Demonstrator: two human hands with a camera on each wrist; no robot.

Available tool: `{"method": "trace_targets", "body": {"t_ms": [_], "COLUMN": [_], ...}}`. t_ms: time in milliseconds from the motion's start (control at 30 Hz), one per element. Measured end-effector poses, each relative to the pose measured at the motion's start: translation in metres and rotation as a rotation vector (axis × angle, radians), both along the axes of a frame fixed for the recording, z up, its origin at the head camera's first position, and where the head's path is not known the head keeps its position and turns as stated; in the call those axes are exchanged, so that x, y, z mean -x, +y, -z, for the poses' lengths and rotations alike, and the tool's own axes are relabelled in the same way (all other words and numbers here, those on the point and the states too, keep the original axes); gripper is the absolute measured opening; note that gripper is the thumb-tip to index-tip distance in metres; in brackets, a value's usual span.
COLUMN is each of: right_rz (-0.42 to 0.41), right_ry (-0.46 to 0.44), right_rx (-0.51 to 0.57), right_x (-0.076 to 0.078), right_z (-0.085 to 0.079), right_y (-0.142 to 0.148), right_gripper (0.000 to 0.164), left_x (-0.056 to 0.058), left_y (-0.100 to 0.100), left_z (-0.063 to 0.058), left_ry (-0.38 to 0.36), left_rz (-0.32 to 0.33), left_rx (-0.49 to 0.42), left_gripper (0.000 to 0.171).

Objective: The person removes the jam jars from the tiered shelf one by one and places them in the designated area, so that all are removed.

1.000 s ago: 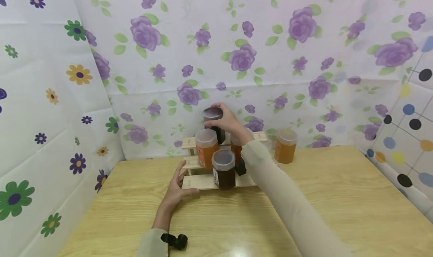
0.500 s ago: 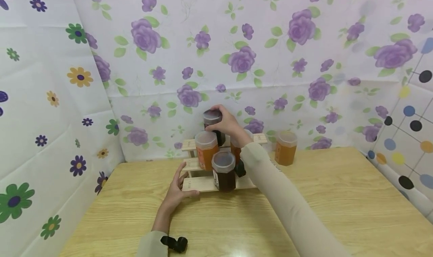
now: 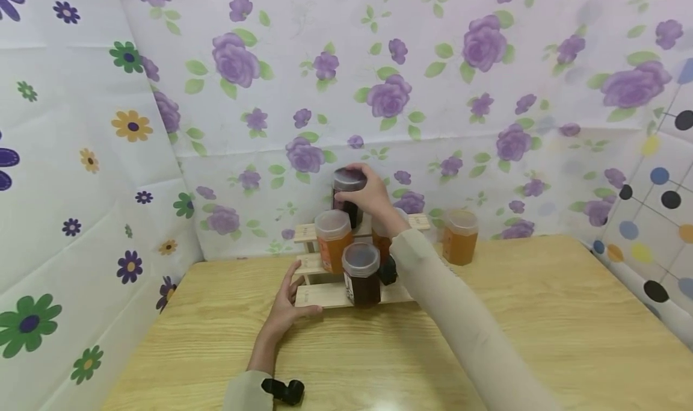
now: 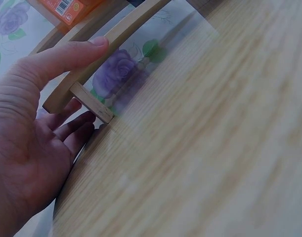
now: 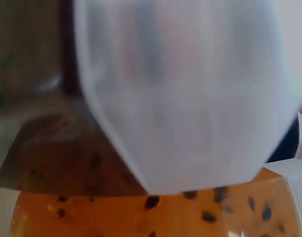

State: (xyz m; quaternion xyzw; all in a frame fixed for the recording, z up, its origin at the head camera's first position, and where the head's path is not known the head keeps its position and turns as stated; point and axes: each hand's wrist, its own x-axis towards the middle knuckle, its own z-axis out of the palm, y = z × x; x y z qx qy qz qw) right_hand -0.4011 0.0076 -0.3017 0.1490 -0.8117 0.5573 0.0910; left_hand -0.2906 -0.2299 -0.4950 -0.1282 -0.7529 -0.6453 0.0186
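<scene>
A three-step wooden rack (image 3: pixel 322 295) stands on the table. My left hand (image 3: pixel 284 312) grips its left end; in the left wrist view the thumb (image 4: pixel 81 52) lies against the lowest board, with curled fingers behind it near the leg. Over the top step, my right hand (image 3: pixel 370 193) holds a dark jar (image 3: pixel 352 213) upright by its clear lid. An orange jar (image 3: pixel 335 251) sits on the middle step, beside another orange jar (image 3: pixel 381 244) partly hidden by the right arm. On the lowest step stands a second dark jar (image 3: pixel 364 286). A blurred translucent lid (image 5: pixel 190 98) fills much of the right wrist view.
Right of the rack, one more orange jar (image 3: pixel 460 242) stands on the wood-grain table (image 3: pixel 530 315). Flowered cloth (image 3: pixel 243 158) hangs close behind the rack. A black wrist camera (image 3: pixel 284 392) sits on the left sleeve.
My right hand has shifted the dark jar slightly to the right over the top step, after lowering it a little earlier. The left hand keeps its place on the rack.
</scene>
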Motion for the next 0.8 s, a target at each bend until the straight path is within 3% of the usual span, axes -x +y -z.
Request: {"method": "trace_targets", "body": {"t_ms": [167,300,533,800], "right_rz": [0.044,0.081,0.084,0.160], "right_ry": [0.027,0.069,0.147,0.205], "right_rx": [0.104,0.167,0.187,0.171], "right_x": [0.005,0.008,0.010,0.015], "right_z": [-0.001,-0.016,-0.050,-0.062], "right_y": [0.000,0.003,0.038,0.095], "right_gripper": [0.062,0.063,0.065,0.065], "left_x": [-0.001,-0.001,-0.001,0.000], "left_y": [0.001,-0.001,0.003,0.001], "left_z": [0.001,-0.001,-0.002,-0.001], "left_ry": [-0.011,-0.017,-0.037,-0.056], "left_rz": [-0.018,-0.021,-0.034,-0.032], "left_rx": [0.006,0.009,0.005,0.014], "left_gripper": [0.111,0.111,0.112,0.110]}}
